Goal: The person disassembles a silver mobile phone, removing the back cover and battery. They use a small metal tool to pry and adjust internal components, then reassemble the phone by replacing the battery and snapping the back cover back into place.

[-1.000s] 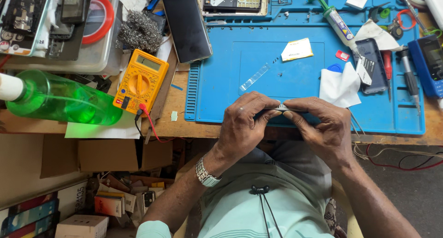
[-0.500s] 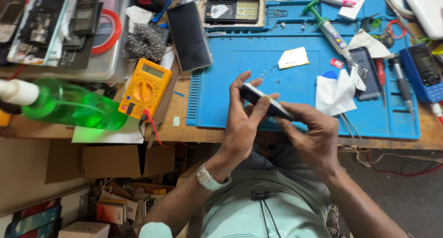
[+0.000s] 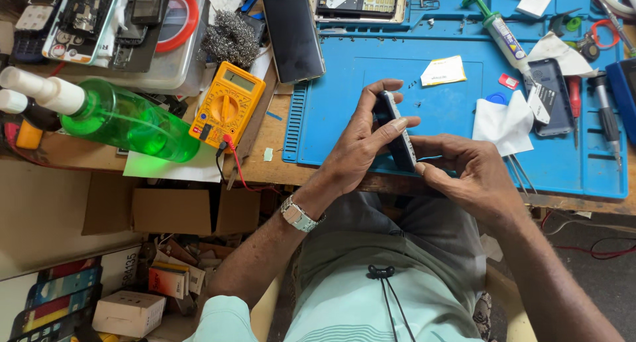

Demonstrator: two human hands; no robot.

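Left hand grips dark phone edge-on, fingers wrapped over its upper end. Right hand pinches phone's lower end with fingertips. Phone held above near edge of blue mat on counter. White cloth just right. Yellow multimeter and green spray bottle left of mat.

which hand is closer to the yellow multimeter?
Left. The left hand grips the phone just right of the yellow multimeter; the right hand is farther right, beyond the phone.
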